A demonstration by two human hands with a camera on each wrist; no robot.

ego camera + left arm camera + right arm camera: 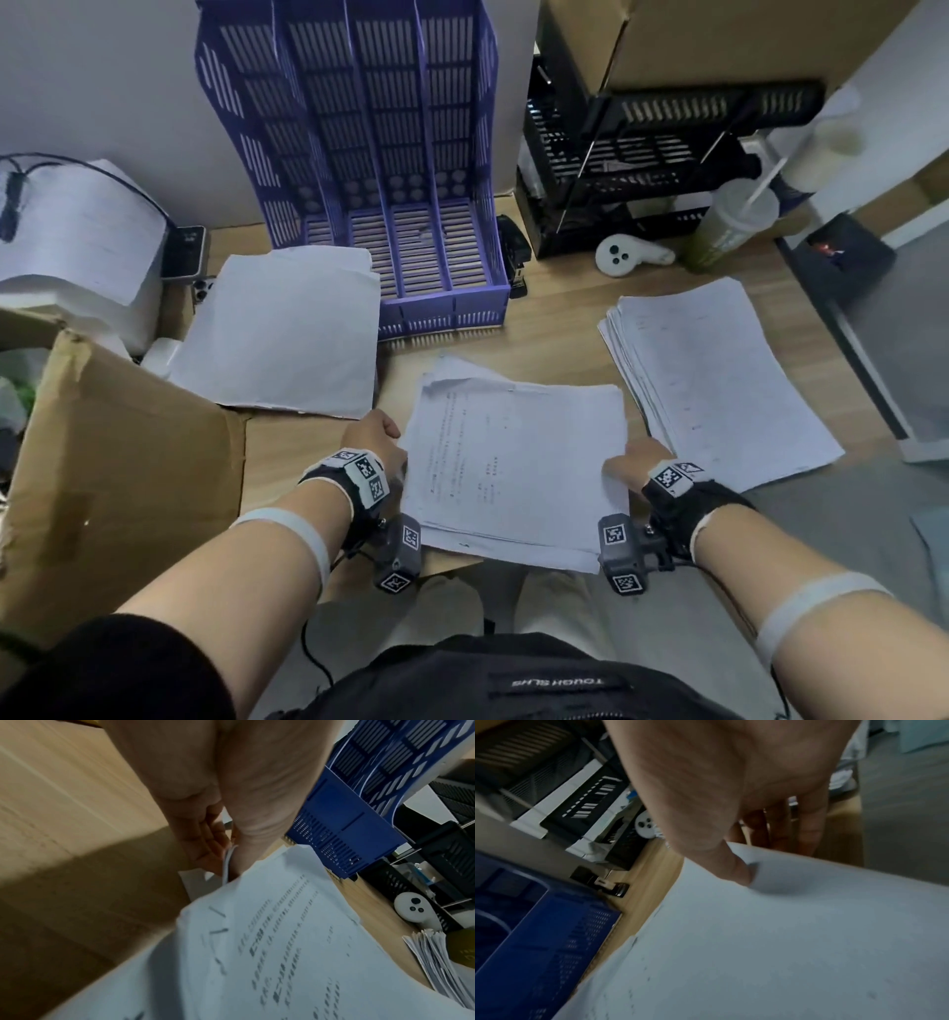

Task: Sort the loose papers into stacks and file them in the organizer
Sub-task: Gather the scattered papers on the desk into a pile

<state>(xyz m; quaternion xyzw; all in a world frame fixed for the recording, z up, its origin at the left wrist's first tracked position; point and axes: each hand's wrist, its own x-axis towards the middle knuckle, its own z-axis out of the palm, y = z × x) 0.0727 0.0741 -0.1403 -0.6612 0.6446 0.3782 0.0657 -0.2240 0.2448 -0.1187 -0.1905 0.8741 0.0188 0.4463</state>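
The printed paper stack (516, 462) is pinched at both side edges, thumbs on top and fingers beneath: left hand (377, 444) on its left edge, right hand (639, 460) on its right. The purple file organizer (411, 216) stands directly beyond the stack's far edge, its open slots facing the person. The stack's long axis points toward those slots, so filing likely means tipping it upright; both hands sit equally near.

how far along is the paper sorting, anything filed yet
Sorting looks partly done: one stack lies left of the purple organizer, another stack lies on the right. In hand: the left hand and right hand grip the side edges of a middle stack. Left: filing, since the organizer's visible slots hold no papers.
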